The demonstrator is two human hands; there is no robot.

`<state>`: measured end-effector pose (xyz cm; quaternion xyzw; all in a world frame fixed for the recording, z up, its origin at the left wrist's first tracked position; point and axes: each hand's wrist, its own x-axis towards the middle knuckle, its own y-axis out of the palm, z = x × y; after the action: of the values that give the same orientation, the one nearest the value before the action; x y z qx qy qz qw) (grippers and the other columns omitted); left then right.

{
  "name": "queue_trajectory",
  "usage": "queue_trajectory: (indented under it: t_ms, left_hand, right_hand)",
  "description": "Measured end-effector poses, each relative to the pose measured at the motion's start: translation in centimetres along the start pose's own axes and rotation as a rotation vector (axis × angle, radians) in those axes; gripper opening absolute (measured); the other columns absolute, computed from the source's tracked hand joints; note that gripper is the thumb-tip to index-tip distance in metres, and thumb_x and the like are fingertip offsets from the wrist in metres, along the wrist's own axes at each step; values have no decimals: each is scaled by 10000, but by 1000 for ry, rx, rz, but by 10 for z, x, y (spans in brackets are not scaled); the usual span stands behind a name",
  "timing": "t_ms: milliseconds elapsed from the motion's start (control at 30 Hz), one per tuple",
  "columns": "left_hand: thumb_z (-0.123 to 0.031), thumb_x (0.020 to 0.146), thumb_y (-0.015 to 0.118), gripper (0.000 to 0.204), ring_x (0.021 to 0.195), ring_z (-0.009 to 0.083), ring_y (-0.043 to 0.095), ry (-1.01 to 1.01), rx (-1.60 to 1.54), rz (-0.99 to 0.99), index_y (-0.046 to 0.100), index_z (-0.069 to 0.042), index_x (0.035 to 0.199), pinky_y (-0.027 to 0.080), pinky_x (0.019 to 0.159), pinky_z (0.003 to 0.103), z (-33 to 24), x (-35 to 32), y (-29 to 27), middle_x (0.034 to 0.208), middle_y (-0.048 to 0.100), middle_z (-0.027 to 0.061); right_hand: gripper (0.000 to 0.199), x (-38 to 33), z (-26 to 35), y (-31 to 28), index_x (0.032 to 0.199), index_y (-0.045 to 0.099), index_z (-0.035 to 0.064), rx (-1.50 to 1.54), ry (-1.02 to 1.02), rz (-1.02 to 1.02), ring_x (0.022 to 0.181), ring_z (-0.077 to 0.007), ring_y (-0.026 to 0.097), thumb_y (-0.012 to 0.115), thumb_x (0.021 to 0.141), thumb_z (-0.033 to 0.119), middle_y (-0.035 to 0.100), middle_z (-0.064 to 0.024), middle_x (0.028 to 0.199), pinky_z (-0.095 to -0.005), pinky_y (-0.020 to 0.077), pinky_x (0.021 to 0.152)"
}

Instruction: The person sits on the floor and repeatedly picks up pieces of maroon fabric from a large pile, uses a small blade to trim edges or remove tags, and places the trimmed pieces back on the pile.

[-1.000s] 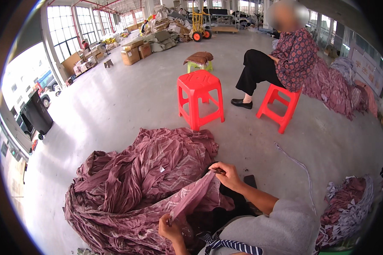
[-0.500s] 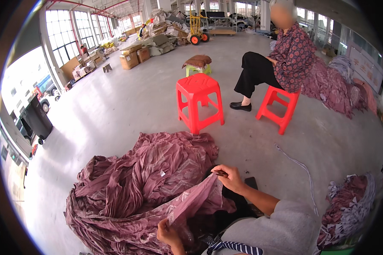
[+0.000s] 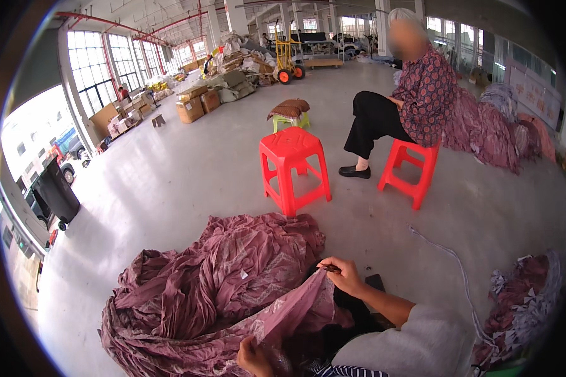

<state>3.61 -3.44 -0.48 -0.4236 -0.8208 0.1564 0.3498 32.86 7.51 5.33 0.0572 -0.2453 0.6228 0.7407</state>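
A large crumpled heap of dusky-pink patterned fabric [image 3: 214,276] lies on the floor before me and runs up to my lap. My right hand [image 3: 346,276] is closed, pinching a raised corner of it. A small dark tool [image 3: 331,269] also sits in those fingers; its exact kind is too small to make out. Nearer to me, my left hand [image 3: 253,358] is closed on the lower edge of the same fabric. Between both hands the cloth is stretched in a slanting line. A small white tag [image 3: 244,274] shows on the heap.
A red stool [image 3: 292,151] stands just beyond the heap. A person [image 3: 421,94] sits on another red stool [image 3: 415,166]. At right lie a pale cord [image 3: 456,261] and a pile of fabric strips [image 3: 522,308]. Farther off are a low green stool [image 3: 289,120] and cardboard boxes [image 3: 192,110].
The view has tilted slightly, so the heap, near stool and my hands sit lower in the picture. Both hands keep their hold on the fabric.
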Motion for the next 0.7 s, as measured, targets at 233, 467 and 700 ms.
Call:
queue_trajectory:
  t_ms: [233, 467, 700]
  left_hand:
    - [-106, 767, 602, 60, 594, 285, 604, 67, 1, 9, 643, -102, 811, 463, 545, 371, 0, -3, 10, 690, 630, 110]
    - [-144, 747, 600, 103, 629, 321, 608, -50, 142, 8, 642, -115, 836, 463, 563, 395, 12, -12, 6, 703, 640, 118]
    - [-4, 707, 548, 169, 671, 312, 614, 5, 79, -53, 628, -84, 834, 469, 596, 375, -4, -1, -5, 747, 634, 118]
  right_hand:
    - [195, 1, -7, -10, 925, 612, -20, 18, 91, -7, 619, -9, 418, 516, 760, -63, 599, 18, 750, -177, 358, 554]
    - [177, 1, -15, -6, 915, 608, -12, 69, 92, -41, 596, -11, 382, 505, 777, -53, 525, 50, 691, -178, 334, 537]
    - [232, -14, -27, -19, 919, 616, -5, 20, 120, -91, 579, -12, 381, 454, 762, -59, 485, 50, 670, -184, 318, 517]
